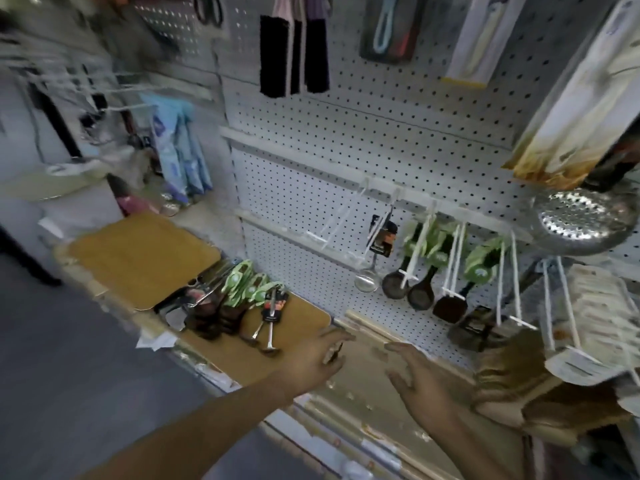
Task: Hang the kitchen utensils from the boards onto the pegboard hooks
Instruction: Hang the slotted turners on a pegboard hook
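A pile of packaged utensils (pixel 235 299) with green and black cards lies on a brown board (pixel 298 320) on the shelf at lower left. A second brown board (pixel 138 258) lies behind it. The white pegboard (pixel 346 161) carries long white hooks (pixel 419 251); a steel ladle (pixel 367 280) and dark spoons and spatulas (pixel 422 289) hang from them. My left hand (pixel 311 362) hovers open over the near board's right corner, holding nothing. My right hand (pixel 419 379) is open with spread fingers over the shelf below the hooks. The picture is blurred.
A large perforated steel skimmer (pixel 581 223) hangs at right. Boxed goods (pixel 568 109) and black cloths (pixel 294 57) hang higher on the pegboard. White packets (pixel 602 327) fill hooks at far right, with brown packets (pixel 512 375) stacked below. Blue packets (pixel 180 150) hang at the left.
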Demonstrator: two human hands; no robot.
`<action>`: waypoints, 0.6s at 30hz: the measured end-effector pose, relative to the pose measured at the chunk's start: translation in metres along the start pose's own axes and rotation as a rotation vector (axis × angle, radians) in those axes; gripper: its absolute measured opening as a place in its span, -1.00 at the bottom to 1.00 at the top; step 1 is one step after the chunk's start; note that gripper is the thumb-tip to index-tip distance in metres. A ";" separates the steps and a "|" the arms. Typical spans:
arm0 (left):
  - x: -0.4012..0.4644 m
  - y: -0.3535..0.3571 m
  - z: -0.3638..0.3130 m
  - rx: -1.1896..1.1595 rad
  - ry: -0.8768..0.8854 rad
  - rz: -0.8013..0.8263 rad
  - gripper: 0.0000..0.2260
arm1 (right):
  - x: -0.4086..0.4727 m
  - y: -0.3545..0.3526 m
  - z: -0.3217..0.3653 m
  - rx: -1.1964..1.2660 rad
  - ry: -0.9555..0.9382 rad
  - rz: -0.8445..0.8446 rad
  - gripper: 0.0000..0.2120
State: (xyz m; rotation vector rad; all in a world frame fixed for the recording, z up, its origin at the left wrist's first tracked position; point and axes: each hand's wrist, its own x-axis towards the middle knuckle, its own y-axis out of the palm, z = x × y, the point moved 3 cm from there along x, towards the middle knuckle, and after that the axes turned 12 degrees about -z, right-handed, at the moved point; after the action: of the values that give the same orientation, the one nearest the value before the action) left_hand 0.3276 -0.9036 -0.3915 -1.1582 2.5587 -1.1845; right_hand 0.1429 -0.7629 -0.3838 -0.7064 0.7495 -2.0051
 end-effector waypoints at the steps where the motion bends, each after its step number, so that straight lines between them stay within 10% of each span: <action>1: -0.003 -0.018 0.015 0.021 0.018 -0.012 -0.63 | 0.005 0.016 0.016 -0.015 -0.046 0.008 -0.68; 18: -0.062 -0.276 0.259 0.249 -0.013 -0.129 -0.60 | 0.097 0.262 0.260 -0.119 -0.341 0.180 -0.60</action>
State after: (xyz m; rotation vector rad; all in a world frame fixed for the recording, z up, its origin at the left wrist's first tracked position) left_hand 0.6340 -1.1344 -0.3950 -1.2803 2.2732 -1.4683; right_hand 0.4190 -1.0266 -0.3829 -0.9845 0.7033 -1.6331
